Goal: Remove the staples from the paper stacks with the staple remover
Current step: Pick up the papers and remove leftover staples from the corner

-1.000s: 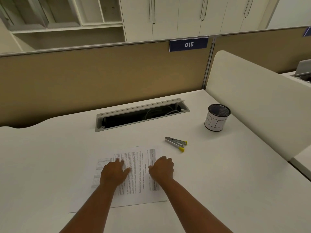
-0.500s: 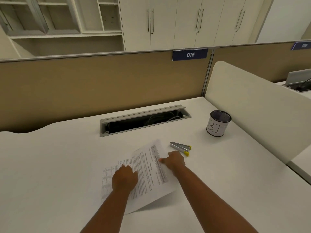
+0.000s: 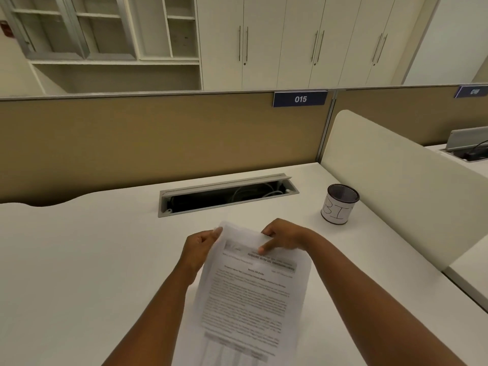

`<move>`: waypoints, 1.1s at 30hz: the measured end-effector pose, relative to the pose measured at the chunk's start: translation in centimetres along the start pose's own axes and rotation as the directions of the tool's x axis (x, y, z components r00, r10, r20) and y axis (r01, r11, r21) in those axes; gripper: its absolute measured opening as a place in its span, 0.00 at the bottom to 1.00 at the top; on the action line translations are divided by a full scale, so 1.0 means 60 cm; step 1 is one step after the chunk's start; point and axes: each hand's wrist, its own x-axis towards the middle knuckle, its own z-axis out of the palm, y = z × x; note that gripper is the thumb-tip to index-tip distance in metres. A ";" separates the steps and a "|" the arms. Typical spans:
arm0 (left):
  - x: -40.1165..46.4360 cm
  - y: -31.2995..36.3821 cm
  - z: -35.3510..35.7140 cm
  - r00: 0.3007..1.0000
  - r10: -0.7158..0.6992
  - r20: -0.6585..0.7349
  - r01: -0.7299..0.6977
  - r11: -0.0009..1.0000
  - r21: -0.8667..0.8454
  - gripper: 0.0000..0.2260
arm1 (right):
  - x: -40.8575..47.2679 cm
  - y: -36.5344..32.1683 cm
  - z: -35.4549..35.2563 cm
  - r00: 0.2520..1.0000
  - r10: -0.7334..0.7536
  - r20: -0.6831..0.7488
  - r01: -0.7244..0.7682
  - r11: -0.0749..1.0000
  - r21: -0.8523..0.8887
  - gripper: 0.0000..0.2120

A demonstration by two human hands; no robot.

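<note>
Lifted since before, paper stack [image 3: 250,291] gripped by both hands: left [image 3: 201,247], right [image 3: 284,237].

**Work Surface: White Desk**

The desk [image 3: 79,260] is a white, matte top with a wavy cut-out along its far left edge. A rectangular grey-framed cable tray [image 3: 228,194] is recessed into the top near the far edge; its lid stands open and pale cables are visible inside. One dark mesh cup [image 3: 340,203], wrapped in a white hand-lettered label, stands upright at the far right, near the white side divider [image 3: 396,194].
</note>
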 end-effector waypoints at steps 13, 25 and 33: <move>0.006 -0.006 0.049 0.991 -0.011 -0.131 0.001 0.997 -0.081 0.06 | 0.046 -0.017 0.027 0.852 -0.246 -0.463 0.334 0.935 0.119 0.08; 0.007 -0.017 0.049 0.998 0.000 -0.062 -0.010 0.988 -0.154 0.10 | 0.075 -0.013 0.036 0.891 -0.227 -0.393 0.314 0.934 0.172 0.06; 0.003 -0.017 0.041 0.999 0.000 -0.053 -0.009 0.986 -0.165 0.11 | 0.082 -0.010 0.043 0.880 -0.243 -0.408 0.319 0.939 0.129 0.08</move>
